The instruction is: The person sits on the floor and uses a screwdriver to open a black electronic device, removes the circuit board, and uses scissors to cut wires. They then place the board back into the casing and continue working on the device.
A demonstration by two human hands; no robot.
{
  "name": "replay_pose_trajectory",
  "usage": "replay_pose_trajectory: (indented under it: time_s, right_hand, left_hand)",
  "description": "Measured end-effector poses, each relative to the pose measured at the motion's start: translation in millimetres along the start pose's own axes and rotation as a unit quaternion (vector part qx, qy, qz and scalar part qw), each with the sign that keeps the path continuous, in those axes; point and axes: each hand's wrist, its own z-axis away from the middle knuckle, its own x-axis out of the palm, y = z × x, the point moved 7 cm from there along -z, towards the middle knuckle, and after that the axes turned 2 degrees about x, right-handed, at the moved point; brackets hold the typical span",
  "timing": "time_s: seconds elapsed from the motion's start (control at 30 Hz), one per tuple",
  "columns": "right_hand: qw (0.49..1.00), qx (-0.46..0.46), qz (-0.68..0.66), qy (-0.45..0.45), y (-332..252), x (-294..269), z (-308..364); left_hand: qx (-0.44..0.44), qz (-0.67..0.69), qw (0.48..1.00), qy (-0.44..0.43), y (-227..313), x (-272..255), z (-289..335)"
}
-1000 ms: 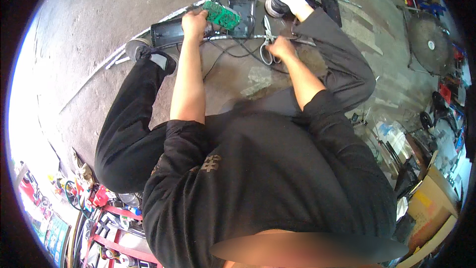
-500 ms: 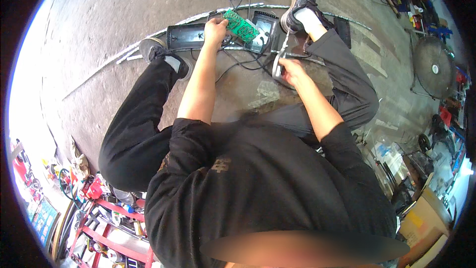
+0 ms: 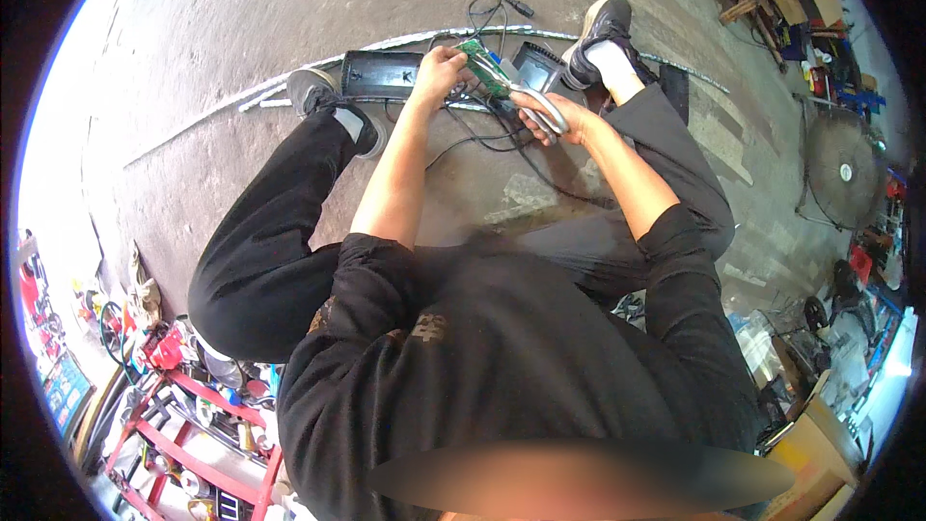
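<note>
My left hand (image 3: 439, 75) pinches the left end of a green circuit board (image 3: 494, 86), held tilted above the floor between my feet. In my right hand (image 3: 576, 121) is a pair of silver metal scissors (image 3: 552, 116). Their long blades lie across the board in this view; whether they touch it I cannot tell. A black plastic housing half (image 3: 378, 84) lies left of the board, and a second black housing piece (image 3: 540, 70) is just beyond it on the right. Dark cables (image 3: 479, 141) run under the board and hands.
A corrugated silvery strip (image 3: 217, 120) curves across the concrete floor behind the parts. A plug on a cord (image 3: 522, 8) lies farther away. My shoes (image 3: 608, 24) flank the work. A large fan (image 3: 845, 172) stands at right, a red rack (image 3: 183, 454) at lower left.
My right hand has moved up and left, bringing the scissors over the circuit board. The board has turned to a steeper tilt in my left hand.
</note>
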Motion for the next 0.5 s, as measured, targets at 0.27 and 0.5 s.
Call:
replay_pose_trajectory:
  time_s: [0.27, 0.5]
  right_hand:
    - [0.996, -0.051, 0.065, -0.026, -17, -13, -9]
    - [0.997, -0.048, 0.03, -0.054, -28, -13, -9]
  left_hand:
    - [-0.015, 0.049, 0.999, -0.013, 4, 3, 5]
    - [-0.017, 0.083, 0.996, -0.038, 2, 2, 1]
